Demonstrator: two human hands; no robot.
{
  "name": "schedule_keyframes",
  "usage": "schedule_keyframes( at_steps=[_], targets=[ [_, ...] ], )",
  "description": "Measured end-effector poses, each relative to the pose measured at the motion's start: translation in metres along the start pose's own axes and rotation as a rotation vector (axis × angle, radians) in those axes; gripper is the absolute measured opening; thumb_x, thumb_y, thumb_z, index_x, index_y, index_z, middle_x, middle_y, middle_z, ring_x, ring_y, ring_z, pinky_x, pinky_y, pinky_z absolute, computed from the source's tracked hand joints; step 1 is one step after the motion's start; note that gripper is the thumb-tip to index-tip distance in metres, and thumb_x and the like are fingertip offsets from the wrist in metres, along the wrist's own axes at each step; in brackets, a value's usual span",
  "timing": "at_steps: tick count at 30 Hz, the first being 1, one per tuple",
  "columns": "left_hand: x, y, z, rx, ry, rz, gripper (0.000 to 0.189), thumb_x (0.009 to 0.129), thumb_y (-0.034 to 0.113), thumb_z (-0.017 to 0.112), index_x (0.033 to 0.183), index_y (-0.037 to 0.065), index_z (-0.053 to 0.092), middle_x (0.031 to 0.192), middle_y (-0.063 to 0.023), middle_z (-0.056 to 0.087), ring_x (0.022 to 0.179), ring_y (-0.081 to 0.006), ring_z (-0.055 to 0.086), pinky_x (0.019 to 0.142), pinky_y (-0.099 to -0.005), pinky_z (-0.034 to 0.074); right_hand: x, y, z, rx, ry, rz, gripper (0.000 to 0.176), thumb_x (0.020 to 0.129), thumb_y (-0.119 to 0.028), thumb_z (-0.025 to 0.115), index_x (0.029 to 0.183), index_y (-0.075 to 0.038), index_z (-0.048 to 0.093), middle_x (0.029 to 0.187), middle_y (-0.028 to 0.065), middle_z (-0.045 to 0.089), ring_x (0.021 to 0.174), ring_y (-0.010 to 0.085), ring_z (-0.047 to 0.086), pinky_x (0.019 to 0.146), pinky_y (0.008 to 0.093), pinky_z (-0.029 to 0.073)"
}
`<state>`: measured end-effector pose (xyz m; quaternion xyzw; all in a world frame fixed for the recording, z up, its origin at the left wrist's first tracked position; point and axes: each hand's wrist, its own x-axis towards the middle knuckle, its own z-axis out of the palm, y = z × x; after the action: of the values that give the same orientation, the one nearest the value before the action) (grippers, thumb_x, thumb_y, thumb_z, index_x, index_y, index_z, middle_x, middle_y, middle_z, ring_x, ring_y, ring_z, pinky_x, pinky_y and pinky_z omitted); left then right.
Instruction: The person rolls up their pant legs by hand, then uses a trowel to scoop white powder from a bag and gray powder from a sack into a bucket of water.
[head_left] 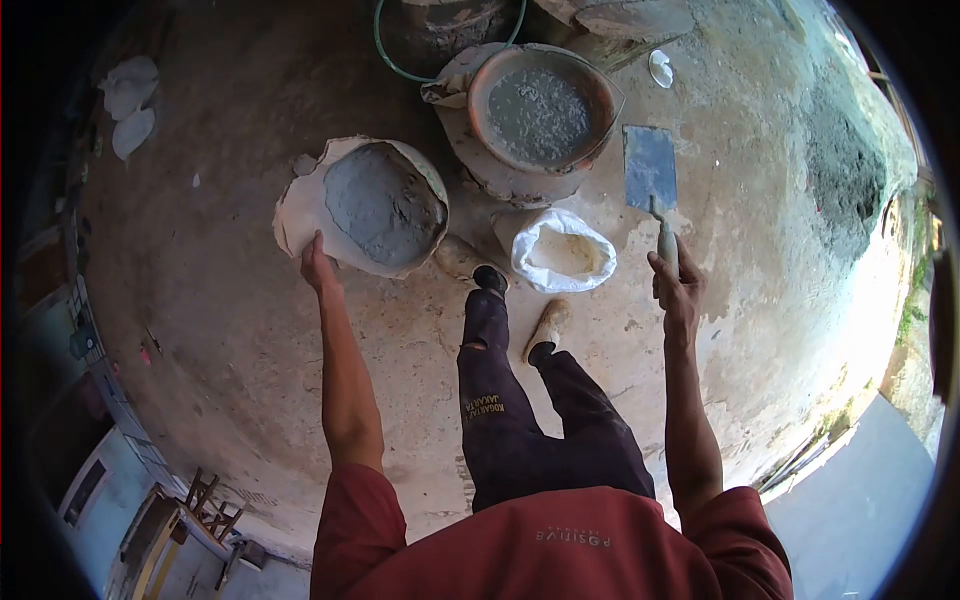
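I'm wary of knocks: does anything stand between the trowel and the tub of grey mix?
Yes: in this view, the bucket and, nearer the feet, the sack stand between the trowel in the right hand and the tub at the left hand. Whether the trowel is high enough to clear them, I cannot tell.

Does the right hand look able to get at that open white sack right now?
Probably yes: the right hand, gripping a trowel, is off to the right of the white sack, and nothing visible stands between them.
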<state>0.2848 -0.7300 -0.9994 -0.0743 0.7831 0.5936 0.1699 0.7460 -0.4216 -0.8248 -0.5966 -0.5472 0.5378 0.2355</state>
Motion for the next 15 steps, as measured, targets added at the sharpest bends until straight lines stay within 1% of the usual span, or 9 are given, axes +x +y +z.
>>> schedule_keyframes(
  at_steps=[1,3,5,6,8,9,10,12,15],
  targets=[
    [-0.015,-0.005,-0.001,0.005,-0.012,0.002,0.056,0.087,0.036,0.073,0.125,-0.004,0.060,0.133,-0.0171,0.053,0.117,-0.0297,0.055,0.097,-0.0431,0.045,-0.003,0.014,-0.012,-0.049,0.003,0.023,0.056,0.082,-0.020,0.078,0.133,-0.004,0.060,0.067,-0.0029,0.055,0.054,0.0046,0.047,0.048,0.0213,0.037],
    [-0.070,-0.016,0.008,0.319,0.186,0.160,0.056,0.087,0.043,0.072,0.114,-0.005,0.061,0.133,-0.0195,0.049,0.118,-0.0303,0.053,0.097,-0.0439,0.044,-0.007,0.042,-0.032,-0.089,0.000,0.085,0.059,0.080,-0.021,0.079,0.133,-0.004,0.060,0.071,-0.0008,0.060,0.054,0.0065,0.050,0.051,0.0225,0.041],
    [-0.136,-0.019,0.032,0.400,0.235,0.107,0.054,0.088,0.047,0.070,0.098,-0.006,0.060,0.135,-0.0229,0.042,0.116,-0.0298,0.051,0.097,-0.0456,0.043,-0.011,0.071,-0.044,-0.303,-0.072,0.069,0.059,0.079,-0.021,0.080,0.132,-0.003,0.061,0.076,0.0000,0.062,0.057,0.0077,0.052,0.054,0.0242,0.045],
    [-0.154,-0.055,0.039,0.352,0.177,0.059,0.055,0.088,0.049,0.069,0.092,-0.005,0.057,0.122,-0.0233,0.052,0.103,-0.0294,0.057,0.091,-0.0457,0.046,-0.010,0.093,-0.049,-0.373,-0.096,0.022,0.058,0.078,-0.022,0.079,0.131,-0.006,0.062,0.081,0.0062,0.070,0.061,0.0149,0.061,0.060,0.0308,0.050],
    [-0.220,-0.072,0.076,0.208,-0.038,-0.207,0.056,0.092,0.048,0.064,0.097,-0.007,0.058,0.094,-0.0157,0.065,0.079,-0.0257,0.064,0.069,-0.0362,0.054,-0.006,0.120,-0.049,-0.558,-0.136,-0.061,0.056,0.078,-0.023,0.079,0.130,-0.010,0.063,0.084,0.0103,0.071,0.067,0.0207,0.065,0.062,0.0346,0.051],
    [-0.247,-0.077,0.098,0.151,-0.176,-0.458,0.059,0.095,0.050,0.058,0.105,-0.008,0.057,0.103,-0.0174,0.065,0.087,-0.0256,0.067,0.066,-0.0335,0.055,-0.002,0.128,-0.050,-0.743,-0.182,-0.152,0.054,0.077,-0.024,0.078,0.129,-0.013,0.065,0.087,0.0144,0.073,0.072,0.0264,0.069,0.065,0.0383,0.053],
    [-0.265,-0.093,0.115,0.128,-0.335,-0.708,0.066,0.095,0.057,0.052,0.116,-0.006,0.056,0.112,-0.0171,0.065,0.094,-0.0285,0.067,0.070,-0.0355,0.056,-0.001,0.110,-0.041,-0.867,-0.276,-0.110,0.047,0.076,-0.022,0.076,0.122,-0.018,0.067,0.089,0.0181,0.070,0.081,0.0353,0.068,0.068,0.0446,0.053],
    [-0.289,-0.137,0.149,0.157,-0.575,-1.016,0.084,0.086,0.077,0.046,0.125,0.003,0.056,0.121,-0.0143,0.064,0.094,-0.0291,0.067,0.073,-0.0381,0.054,0.012,0.120,-0.031,-0.984,-0.376,-0.194,0.045,0.076,-0.021,0.075,0.120,-0.017,0.066,0.086,0.0171,0.068,0.080,0.0357,0.067,0.068,0.0452,0.052],
    [-0.301,-0.168,0.206,0.324,-0.602,-1.032,0.091,0.081,0.082,0.047,0.115,-0.001,0.061,0.108,-0.0137,0.068,0.087,-0.0254,0.067,0.066,-0.0365,0.054,0.041,0.148,-0.015,-1.092,-0.500,-0.314,0.039,0.077,-0.016,0.073,0.115,-0.017,0.066,0.082,0.0148,0.065,0.079,0.0354,0.066,0.068,0.0476,0.052]
  ],
)
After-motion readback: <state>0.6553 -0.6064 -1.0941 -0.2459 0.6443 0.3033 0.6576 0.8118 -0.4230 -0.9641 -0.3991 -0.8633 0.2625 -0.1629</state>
